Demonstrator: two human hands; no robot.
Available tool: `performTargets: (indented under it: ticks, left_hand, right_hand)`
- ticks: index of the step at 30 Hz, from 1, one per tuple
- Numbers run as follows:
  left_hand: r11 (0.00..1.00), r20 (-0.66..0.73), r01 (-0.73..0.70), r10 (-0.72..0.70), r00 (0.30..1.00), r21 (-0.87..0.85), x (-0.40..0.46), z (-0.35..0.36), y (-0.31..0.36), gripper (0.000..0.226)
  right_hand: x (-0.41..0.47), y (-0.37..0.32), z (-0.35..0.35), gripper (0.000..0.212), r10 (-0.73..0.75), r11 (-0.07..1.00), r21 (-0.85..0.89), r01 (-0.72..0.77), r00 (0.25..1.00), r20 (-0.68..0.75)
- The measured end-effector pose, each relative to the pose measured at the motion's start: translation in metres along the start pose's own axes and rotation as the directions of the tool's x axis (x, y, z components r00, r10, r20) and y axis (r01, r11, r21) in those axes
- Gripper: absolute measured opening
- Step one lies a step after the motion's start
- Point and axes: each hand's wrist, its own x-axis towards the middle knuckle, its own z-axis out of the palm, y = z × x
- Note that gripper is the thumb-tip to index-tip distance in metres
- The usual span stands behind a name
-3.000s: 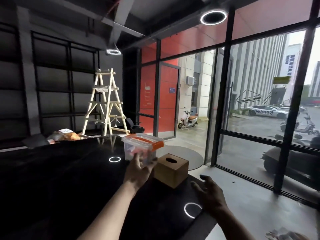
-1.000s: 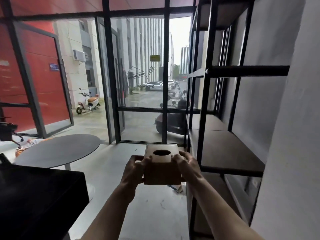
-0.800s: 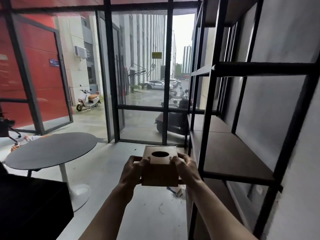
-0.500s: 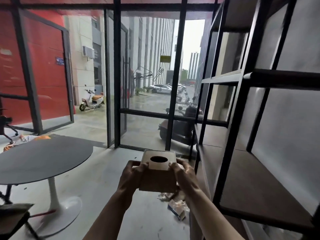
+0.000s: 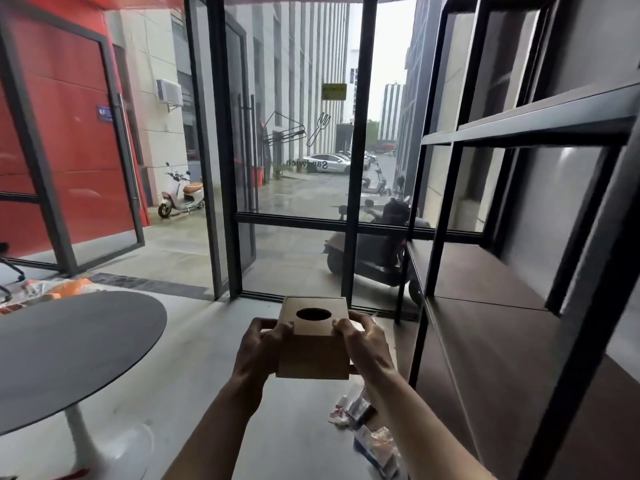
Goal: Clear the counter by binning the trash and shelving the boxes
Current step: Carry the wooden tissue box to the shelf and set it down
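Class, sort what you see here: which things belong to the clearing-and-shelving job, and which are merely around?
Job: wooden box in left hand and right hand; shelf unit; wrappers on floor.
Bystanders: round table; scooters outside.

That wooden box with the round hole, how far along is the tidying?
Nothing looks finished from here. In hand: the wooden box, gripped between left hand and right hand, beside the black shelf unit. Left: setting it on a shelf, whose visible boards are bare. Wrappers lie on the floor, unbinned.
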Motion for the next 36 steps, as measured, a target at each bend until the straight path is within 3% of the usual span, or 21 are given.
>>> performTargets:
  ticks: [7, 11, 15, 18, 20, 24, 32, 34, 36]
  left_hand:
    - [0.999, -0.011, -0.008, 0.008, 1.000, 0.036, 0.169, 0.051, 0.012, 0.053]
    - [0.998, 0.058, -0.014, 0.011, 0.998, 0.057, 0.257, 0.093, 0.018, 0.054]
    - [0.998, 0.140, -0.007, -0.002, 0.990, 0.067, 0.320, 0.147, 0.018, 0.049]
    - [0.995, 0.270, -0.008, -0.019, 0.963, 0.099, 0.364, 0.205, 0.013, 0.036]
    - [0.996, 0.376, -0.012, -0.024, 0.926, 0.093, 0.384, 0.251, 0.009, 0.046]
    - [0.997, 0.591, -0.014, -0.034, 0.806, 0.076, 0.408, 0.343, -0.001, 0.058]
    - [0.986, 0.891, -0.086, -0.093, 0.445, 0.145, 0.403, 0.515, -0.030, 0.047]
    - [0.981, 0.932, -0.107, -0.118, 0.342, 0.164, 0.381, 0.543, -0.044, 0.043]
    - [0.976, 0.961, -0.122, -0.150, 0.233, 0.182, 0.354, 0.564, -0.060, 0.036]
  right_hand:
    - [0.167, -0.015, 0.014, 0.035, -0.008, 0.998, 0.056, 0.007, 1.000, 0.020]
    - [0.249, -0.021, 0.002, 0.051, 0.003, 0.998, 0.060, 0.000, 0.998, -0.057]
    - [0.310, -0.019, -0.030, 0.048, 0.011, 0.999, 0.042, -0.005, 0.989, -0.144]
    - [0.347, -0.013, -0.067, 0.059, 0.016, 0.999, 0.033, -0.007, 0.965, -0.261]
    - [0.364, -0.010, -0.097, 0.059, 0.028, 0.999, 0.053, -0.011, 0.935, -0.353]
    - [0.384, 0.000, -0.163, 0.064, 0.079, 0.997, 0.036, -0.072, 0.811, -0.580]
    - [0.367, 0.033, -0.267, 0.022, 0.188, 0.982, 0.161, -0.097, 0.453, -0.871]
    - [0.347, 0.044, -0.281, 0.025, 0.225, 0.974, 0.199, -0.109, 0.365, -0.903]
    - [0.323, 0.057, -0.294, 0.044, 0.266, 0.962, 0.241, -0.126, 0.255, -0.930]
